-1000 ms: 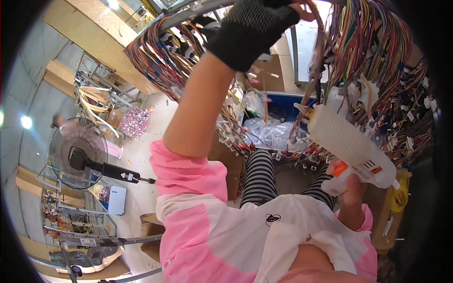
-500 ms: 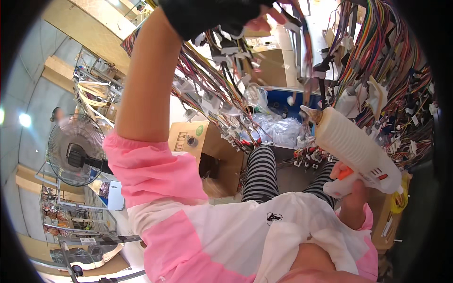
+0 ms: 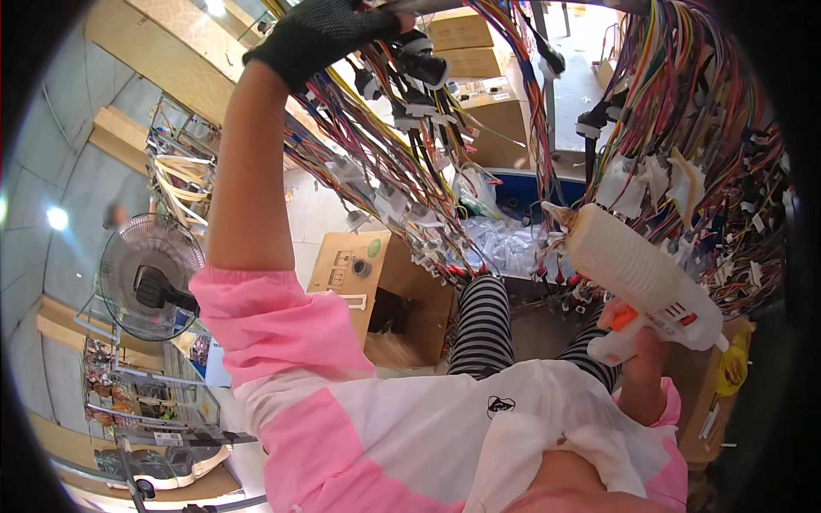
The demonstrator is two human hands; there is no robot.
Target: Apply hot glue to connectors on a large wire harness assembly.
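My left hand (image 3: 321, 38), in a black fingerless glove, reaches up to the top of a bundle of coloured wires (image 3: 338, 141). Its fingers curl over the wires beside a grey rail (image 3: 445, 5); some fingertips are hidden. White and black connectors (image 3: 419, 64) dangle below that hand. At the lower right, my right hand (image 3: 641, 355) grips a white glue gun (image 3: 641, 274) with an orange trigger (image 3: 624, 317). Its brownish nozzle (image 3: 560, 215) points up and left, close to hanging wires and apart from my left hand.
More wire harnesses (image 3: 684, 103) hang on the right. Behind the wires is a blue bin (image 3: 547, 190) with clear plastic bags (image 3: 505, 244). An open cardboard box (image 3: 410, 295) stands by my legs, and a fan (image 3: 150, 278) is on the left. A yellow bag (image 3: 733, 368) hangs at right.
My left hand has drawn back to the left along the rail, and its outstretched fingers have curled in. The right hand keeps the glue gun in nearly the same place.
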